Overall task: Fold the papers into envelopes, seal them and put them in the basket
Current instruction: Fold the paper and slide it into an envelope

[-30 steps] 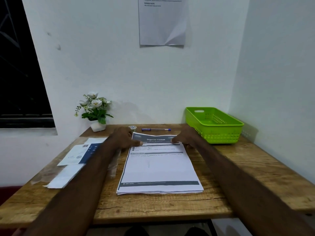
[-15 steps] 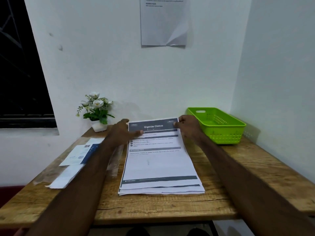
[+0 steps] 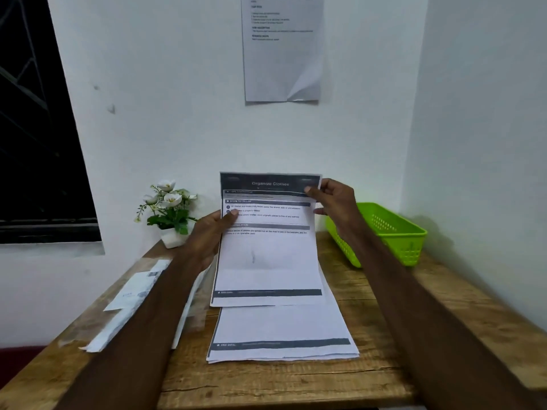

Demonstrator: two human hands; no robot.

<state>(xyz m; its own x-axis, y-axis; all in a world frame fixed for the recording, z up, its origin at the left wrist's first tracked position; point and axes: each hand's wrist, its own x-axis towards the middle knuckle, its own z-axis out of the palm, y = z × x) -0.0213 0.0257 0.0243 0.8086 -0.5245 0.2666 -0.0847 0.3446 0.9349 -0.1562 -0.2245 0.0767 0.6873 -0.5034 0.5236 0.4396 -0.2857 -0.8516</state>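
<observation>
A printed sheet (image 3: 268, 255) headed "Organize Clothes" hangs in the air above the table, lifted clear of the paper stack (image 3: 281, 332) below it. My left hand (image 3: 207, 235) pinches its left edge, thumb on the printed face. My right hand (image 3: 334, 202) pinches its top right corner. The green plastic basket (image 3: 396, 232) stands at the table's back right, against the wall; nothing shows inside it.
A small white pot of artificial flowers (image 3: 168, 211) stands at the back left. Envelopes and loose papers (image 3: 133, 300) lie along the left side of the wooden table (image 3: 370, 365). A notice (image 3: 282, 48) hangs on the wall ahead. White walls close in at the back and right.
Both hands lifted the top sheet off the stack, from flat on the table to raised and nearly upright. The sheet below is now exposed.
</observation>
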